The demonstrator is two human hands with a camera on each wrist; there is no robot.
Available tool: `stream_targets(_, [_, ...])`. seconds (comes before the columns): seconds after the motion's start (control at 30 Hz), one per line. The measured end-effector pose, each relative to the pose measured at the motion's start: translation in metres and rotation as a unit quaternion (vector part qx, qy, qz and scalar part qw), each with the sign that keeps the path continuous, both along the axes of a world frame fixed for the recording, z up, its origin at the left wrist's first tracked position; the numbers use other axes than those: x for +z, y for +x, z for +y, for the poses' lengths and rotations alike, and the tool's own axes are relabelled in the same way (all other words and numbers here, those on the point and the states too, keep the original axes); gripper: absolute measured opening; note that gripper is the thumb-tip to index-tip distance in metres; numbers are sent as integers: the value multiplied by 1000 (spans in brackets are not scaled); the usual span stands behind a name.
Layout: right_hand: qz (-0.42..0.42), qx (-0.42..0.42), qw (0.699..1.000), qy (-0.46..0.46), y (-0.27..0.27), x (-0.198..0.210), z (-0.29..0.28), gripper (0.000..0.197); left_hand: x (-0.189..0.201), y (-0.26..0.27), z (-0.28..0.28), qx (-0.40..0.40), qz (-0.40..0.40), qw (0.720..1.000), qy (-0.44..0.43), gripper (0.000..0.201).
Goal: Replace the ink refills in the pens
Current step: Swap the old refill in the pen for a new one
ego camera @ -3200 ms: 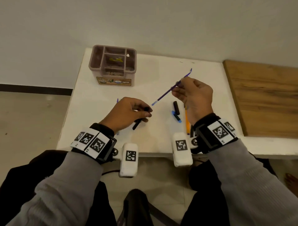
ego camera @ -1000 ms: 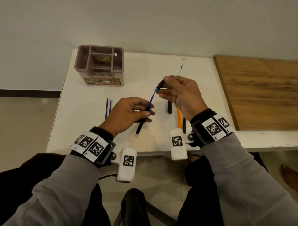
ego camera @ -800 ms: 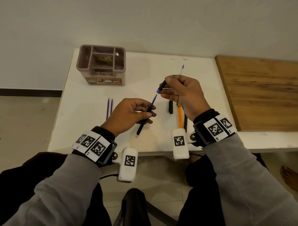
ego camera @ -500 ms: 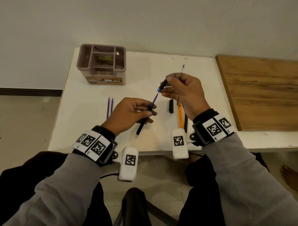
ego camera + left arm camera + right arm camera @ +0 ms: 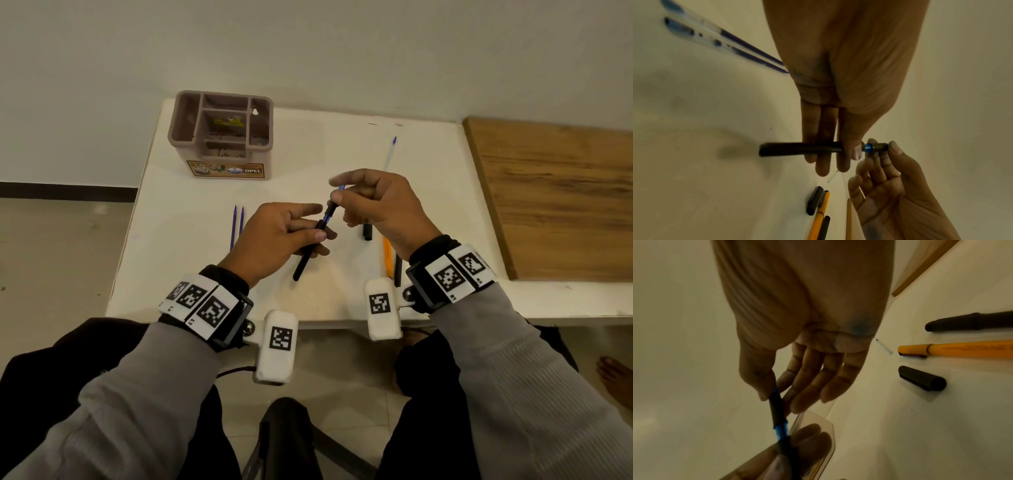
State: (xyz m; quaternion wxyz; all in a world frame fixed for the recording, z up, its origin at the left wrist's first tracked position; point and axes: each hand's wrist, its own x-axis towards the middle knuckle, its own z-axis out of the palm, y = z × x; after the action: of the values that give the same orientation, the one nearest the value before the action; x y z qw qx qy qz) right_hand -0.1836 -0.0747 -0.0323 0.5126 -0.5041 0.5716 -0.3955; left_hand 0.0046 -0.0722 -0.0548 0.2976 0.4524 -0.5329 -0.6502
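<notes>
Your left hand (image 5: 277, 236) grips a black pen barrel (image 5: 306, 251) above the white table (image 5: 191, 192), thumb on top and fingers curled beneath, the barrel slanting from near-left up toward far-right. Your right hand (image 5: 380, 205) meets it at the far end, thumb and forefinger pinching the black tip section (image 5: 878, 147) with its blue ring (image 5: 868, 147), the other fingers fanned loosely. The left wrist view shows the ring sitting just beyond your left thumb, the tip section lined up with the barrel and close against it; whether the two parts are fully joined cannot be told. The right wrist view shows the same piece (image 5: 778, 404) clamped between your thumb and forefinger, the blue ring (image 5: 780, 430) just short of your left hand's fingers (image 5: 809, 439).

On the table to the left of your left hand lie two purple ink refills (image 5: 237, 224), side by side and parallel. A further refill (image 5: 390, 154), clear with a blue tip, lies farther back, beyond your right hand. Under and near your right hand rest a loose black cap (image 5: 367, 232), an orange pen (image 5: 387, 255) and a black pen (image 5: 397, 270). A brown compartmented desk organizer (image 5: 222, 137) stands at the table's far-left corner, and a wooden board (image 5: 555, 202) lies along its right side.
</notes>
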Motion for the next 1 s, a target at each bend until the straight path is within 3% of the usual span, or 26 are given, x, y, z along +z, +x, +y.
stream_targets(0.13, [32,-7,999,1,5,-6,2,7,1,-1,2,-5,-2,1000,-19,37])
stream_targets(0.27, [-31,24,999,18,7,-6,5,13,3,0,3,2,8,999,-46,29])
stream_targets(0.37, [-25,-12,999,16,11,-7,4,10,3,-1,3,-1,12,999,-48,26])
stream_targets(0.43, [-33,14,999,16,10,-8,4,10,2,-1,3,0,16,999,-42,23])
stream_targets(0.5, [-62,66,995,32,7,-8,5,24,1,-1,2,-1,17,999,-40,20])
stream_targets(0.63, [-61,9,998,21,6,-5,4,7,0,-1,1,-8,20,999,-43,21])
stream_targets(0.77, [-103,116,988,22,-2,-5,5,34,0,-2,2,-6,18,999,-45,19])
stream_targets(0.93, [-71,25,997,13,-1,-9,3,8,1,-4,3,-18,22,999,-46,20])
stream_targets(1.0, [-73,41,996,15,-2,-10,3,12,0,-6,4,-18,27,999,-44,20])
